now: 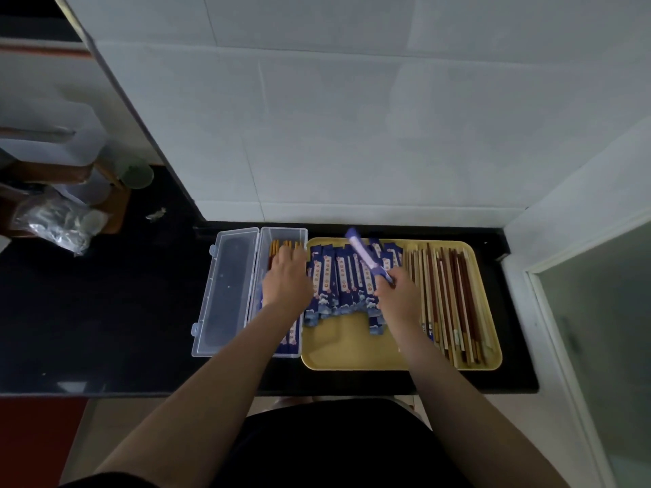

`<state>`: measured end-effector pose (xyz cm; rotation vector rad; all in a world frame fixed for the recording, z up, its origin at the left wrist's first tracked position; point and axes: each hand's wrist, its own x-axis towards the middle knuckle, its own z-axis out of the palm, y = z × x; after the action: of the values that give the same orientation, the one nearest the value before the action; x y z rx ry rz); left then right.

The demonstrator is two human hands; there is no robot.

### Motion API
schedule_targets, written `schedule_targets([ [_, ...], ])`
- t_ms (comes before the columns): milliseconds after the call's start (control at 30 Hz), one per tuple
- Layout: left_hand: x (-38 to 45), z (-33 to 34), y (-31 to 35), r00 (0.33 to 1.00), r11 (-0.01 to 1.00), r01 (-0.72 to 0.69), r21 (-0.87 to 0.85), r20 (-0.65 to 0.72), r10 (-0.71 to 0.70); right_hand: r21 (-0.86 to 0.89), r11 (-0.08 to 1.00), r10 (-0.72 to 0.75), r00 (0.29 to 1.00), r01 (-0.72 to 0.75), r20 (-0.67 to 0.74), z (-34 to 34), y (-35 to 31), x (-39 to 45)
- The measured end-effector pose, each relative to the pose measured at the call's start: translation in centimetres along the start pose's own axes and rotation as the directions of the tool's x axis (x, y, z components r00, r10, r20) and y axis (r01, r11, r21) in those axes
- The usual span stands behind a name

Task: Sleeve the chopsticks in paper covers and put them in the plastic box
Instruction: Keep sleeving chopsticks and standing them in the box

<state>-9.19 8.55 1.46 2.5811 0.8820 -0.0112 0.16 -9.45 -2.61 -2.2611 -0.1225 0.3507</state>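
Note:
A clear plastic box (pixel 281 237) stands open on the black counter, its lid (pixel 225 290) folded out to the left. Sleeved chopsticks lie inside it, their brown ends (pixel 283 245) showing at the far end. My left hand (pixel 286 276) rests palm down over the box's contents with fingers spread. A yellow tray (pixel 352 350) to the right carries a row of blue paper covers (pixel 338 283) and a pile of bare chopsticks (pixel 454 297). My right hand (pixel 398 290) pinches one blue cover (pixel 363 255) and holds it raised and tilted above the row.
The counter's front edge (pixel 211 392) runs below the box and tray. A white tiled wall stands close behind them. At the far left are a wooden board, a crinkled plastic bag (pixel 60 223) and a pale cup (pixel 135 174). A frosted glass panel (pixel 599 329) borders the right.

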Motion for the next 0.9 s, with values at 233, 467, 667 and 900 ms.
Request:
schedule_targets([
  [233,0.7,0.8,7.6,0.884,0.87,-0.465,0.162,0.147,0.445,0.29,0.951,0.028,0.965,-0.105,0.259,-4.6,-3.1,0.1],
  [467,0.8,2.7,11.5,0.934,0.974,-0.215,-0.075,0.277,0.227,0.181,0.951,0.229,0.964,-0.251,0.133,-9.6,2.6,1.9],
  [667,-0.7,4.3,13.2,0.845,0.604,0.446,-0.661,0.534,-0.04,-0.444,0.874,0.291,0.945,-0.198,0.152,-9.4,8.1,1.3],
  [900,-1.2,4.8,13.3,0.744,0.446,0.633,-0.633,0.656,-0.127,-0.457,0.854,0.326,0.941,-0.249,0.096,-7.0,9.1,0.4],
])
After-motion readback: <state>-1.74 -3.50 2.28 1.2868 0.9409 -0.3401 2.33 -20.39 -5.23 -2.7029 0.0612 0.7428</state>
